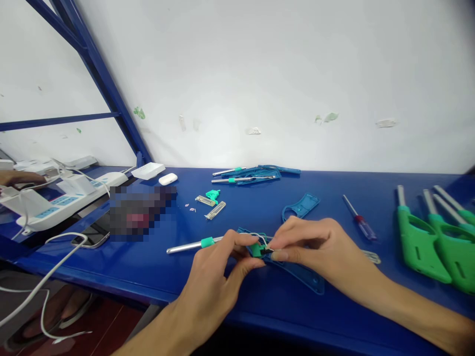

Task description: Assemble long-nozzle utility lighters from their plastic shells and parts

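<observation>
Looks like wire seating: left hand point(217, 277) pinches green part point(256, 249) over blue shell point(305, 278), right hand point(315, 242) pinched nearly closed on white wire point(261, 236) (exact contact hidden); next needs steady, fine alignment

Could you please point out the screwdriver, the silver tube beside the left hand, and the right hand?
Screwdriver point(360, 222): head view, on its handle.
Silver tube point(188, 246): head view, on its bare metal length.
Right hand point(323, 240): head view, on its back.

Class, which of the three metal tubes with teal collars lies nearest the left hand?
The front tube, beside the left hand; the other two tubes lie farther back, near the wall.
</observation>
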